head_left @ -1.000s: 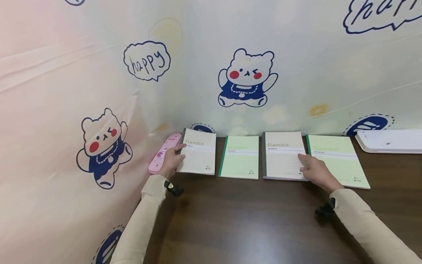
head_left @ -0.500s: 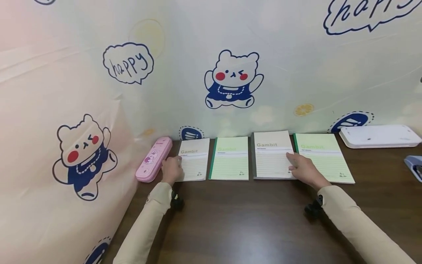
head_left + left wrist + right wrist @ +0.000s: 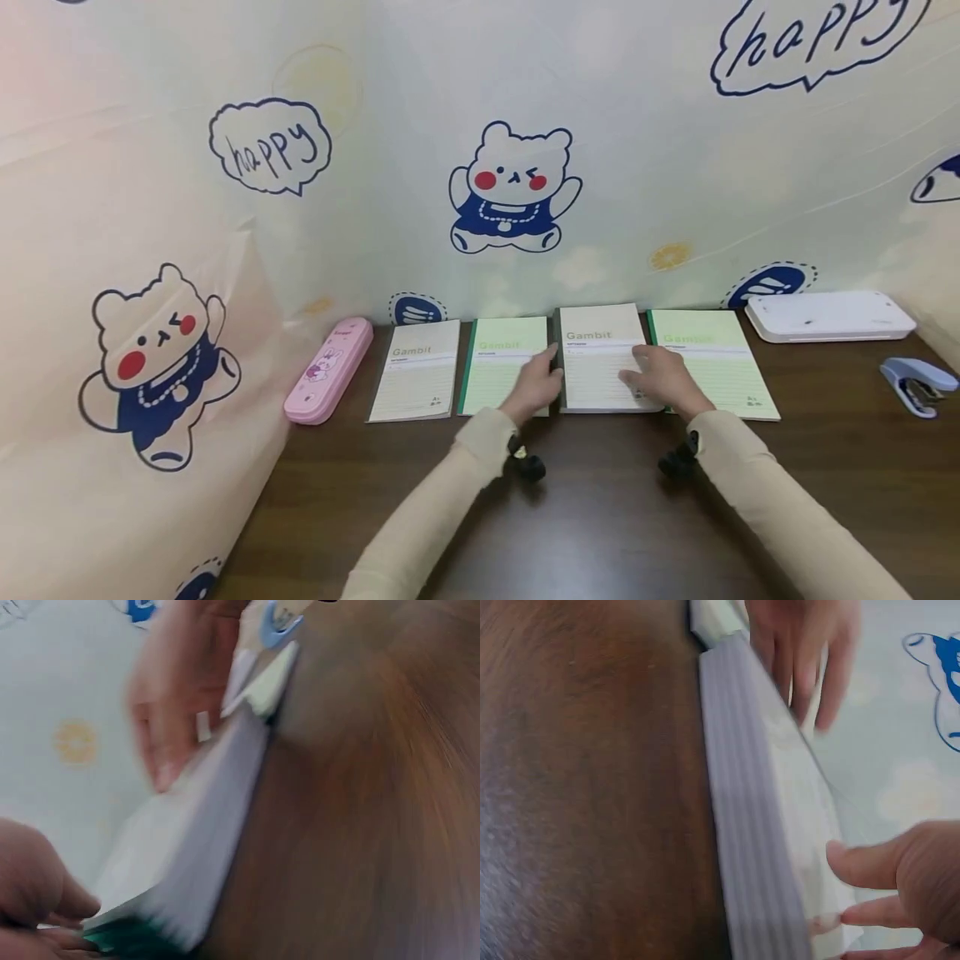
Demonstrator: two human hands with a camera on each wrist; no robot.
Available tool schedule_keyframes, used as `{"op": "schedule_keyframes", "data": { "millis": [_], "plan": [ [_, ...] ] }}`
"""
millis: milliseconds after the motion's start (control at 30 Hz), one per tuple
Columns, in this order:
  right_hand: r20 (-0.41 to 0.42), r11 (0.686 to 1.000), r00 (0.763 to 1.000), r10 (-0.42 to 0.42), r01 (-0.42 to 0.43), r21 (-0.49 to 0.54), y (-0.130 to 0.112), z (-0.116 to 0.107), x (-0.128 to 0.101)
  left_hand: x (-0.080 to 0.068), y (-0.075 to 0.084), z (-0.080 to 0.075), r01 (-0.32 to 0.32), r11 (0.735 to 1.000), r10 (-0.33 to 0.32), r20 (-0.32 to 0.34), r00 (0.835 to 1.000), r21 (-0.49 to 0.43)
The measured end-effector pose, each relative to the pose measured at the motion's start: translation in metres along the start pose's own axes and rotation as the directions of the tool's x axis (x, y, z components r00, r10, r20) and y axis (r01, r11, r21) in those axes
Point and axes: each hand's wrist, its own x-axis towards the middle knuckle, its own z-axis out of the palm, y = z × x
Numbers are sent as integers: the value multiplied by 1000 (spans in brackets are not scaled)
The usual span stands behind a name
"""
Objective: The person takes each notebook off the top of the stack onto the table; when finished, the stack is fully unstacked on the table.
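Flanking the stacked beige notebooks [image 3: 603,357] on the counter [image 3: 600,517], the left hand [image 3: 536,385] touches their left edge and the right hand [image 3: 660,379] rests relaxed on top; neither grip clenches. Squaring them likely wants even, gentle pressure from both sides.

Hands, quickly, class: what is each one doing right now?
Left hand: open, fingers touching the beige notebook's left edge.
Right hand: open, fingers resting on its right side.

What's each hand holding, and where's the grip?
Both are on the third notebook, the thick beige one: left hand at its left edge, right hand at its right edge. Whether the fingers curl under cannot be told.
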Motion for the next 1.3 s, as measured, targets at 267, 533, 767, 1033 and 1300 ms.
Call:
{"op": "schedule_keyframes", "data": {
  "millis": [267, 533, 767, 1033, 1300],
  "plan": [
    [-126, 999, 991, -34, 32, -15, -3, 11, -3, 4, 7, 22, 15, 999, -13, -44, 999, 43],
    [-97, 994, 994, 52, -42, 98, 3, -4, -2, 3, -1, 21, 19, 999, -20, 10, 1000, 27],
    [-55, 961, 997, 57, -40, 275, -13, -28, 16, 1, -10, 14, -16, 993, 17, -10, 1000, 113],
    [-31, 979, 997, 64, -57, 195, -6, -36, 23, 6, -2, 24, -25, 994, 23, 23, 999, 106],
    [-57, 920, 998, 7, 16, 391, 7, -55, 3, 10, -1, 22, -63, 992, 61, 28, 998, 106]
  ]
}}
